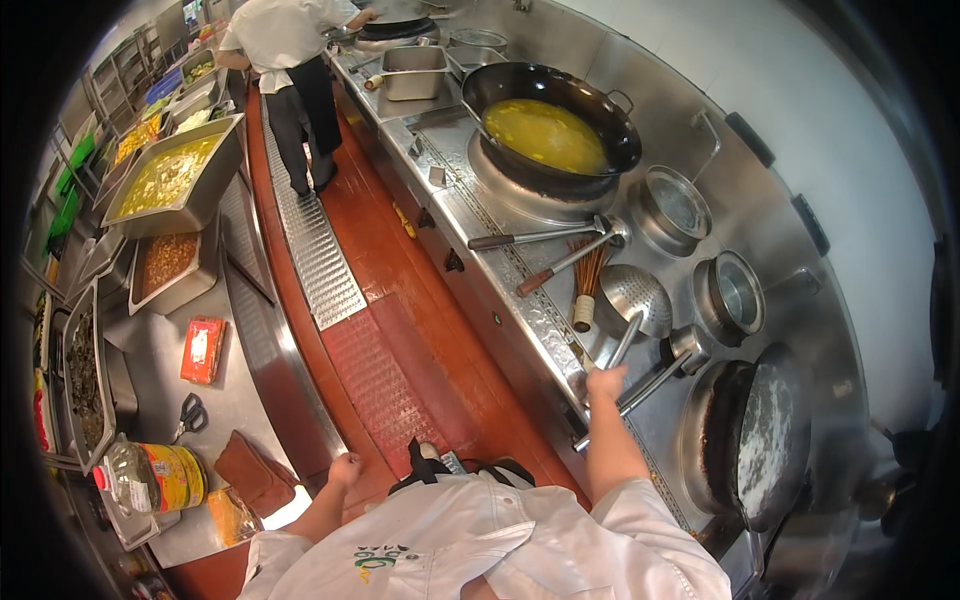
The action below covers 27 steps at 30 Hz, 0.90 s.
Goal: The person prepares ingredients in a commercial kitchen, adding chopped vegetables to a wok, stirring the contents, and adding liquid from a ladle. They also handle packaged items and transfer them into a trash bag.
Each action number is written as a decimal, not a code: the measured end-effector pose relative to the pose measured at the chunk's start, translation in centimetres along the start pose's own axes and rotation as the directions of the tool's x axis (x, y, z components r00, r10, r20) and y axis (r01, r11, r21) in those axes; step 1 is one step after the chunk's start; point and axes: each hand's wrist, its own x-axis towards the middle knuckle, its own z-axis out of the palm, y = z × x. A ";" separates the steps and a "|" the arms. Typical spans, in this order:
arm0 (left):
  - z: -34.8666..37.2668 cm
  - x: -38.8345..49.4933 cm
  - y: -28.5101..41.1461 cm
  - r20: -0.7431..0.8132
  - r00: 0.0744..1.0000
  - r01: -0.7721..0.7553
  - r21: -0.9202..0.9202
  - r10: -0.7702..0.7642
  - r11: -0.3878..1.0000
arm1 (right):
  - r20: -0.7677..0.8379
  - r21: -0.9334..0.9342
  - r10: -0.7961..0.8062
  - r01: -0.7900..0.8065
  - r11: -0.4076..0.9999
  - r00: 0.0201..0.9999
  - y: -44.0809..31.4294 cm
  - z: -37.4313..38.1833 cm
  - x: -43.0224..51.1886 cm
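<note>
My right hand (606,384) is closed around the handle of a perforated metal skimmer (637,292), whose bowl rests on the steel stove top. Beside it lies a ladle (688,346) with a long handle running towards my forearm. A bamboo wok brush (585,289) is just left of the skimmer bowl. My left hand (345,471) hangs loosely curled by the edge of the left counter, with nothing visible in it. Beyond the tools, a big black wok (551,124) holds yellow liquid. Nearer, at the right, another wok (772,439) contains whitish liquid.
A co-worker (281,45) stands farther along the aisle, facing a stove. On the left counter (247,390) are scissors (193,414), a red packet (202,349), an oil bottle (154,478) and a brown cloth (255,472). A deep tray (180,217) of yellow food juts towards the aisle.
</note>
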 end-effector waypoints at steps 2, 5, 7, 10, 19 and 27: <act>0.2 -0.4 -0.7 0.037 0.999 0.032 0.077 -0.035 0.997 | -0.038 0.050 -0.075 0.076 0.996 0.996 1.9 -1.4 0.9; 0.8 0.2 -2.5 0.112 0.992 0.029 0.213 -0.054 0.977 | 0.017 0.385 -0.050 0.039 0.922 0.999 3.0 -4.4 1.5; 1.0 1.8 -3.6 0.163 0.986 -0.022 0.310 -0.031 0.950 | 0.125 0.719 -0.077 -0.037 0.694 0.989 3.5 -8.4 0.5; 0.8 6.2 -4.2 0.224 0.973 -0.147 0.443 0.050 0.884 | 0.152 0.919 -0.128 -0.093 0.383 0.980 3.3 -15.7 -2.5; 3.0 22.1 9.5 0.330 0.878 -0.474 0.491 0.347 0.731 | -0.300 0.825 0.325 0.073 0.560 0.897 13.2 -35.1 -3.2; 7.9 20.9 27.4 0.446 0.831 -0.484 0.285 0.332 0.827 | -0.514 0.275 0.517 -0.439 0.855 0.684 31.9 -46.0 1.6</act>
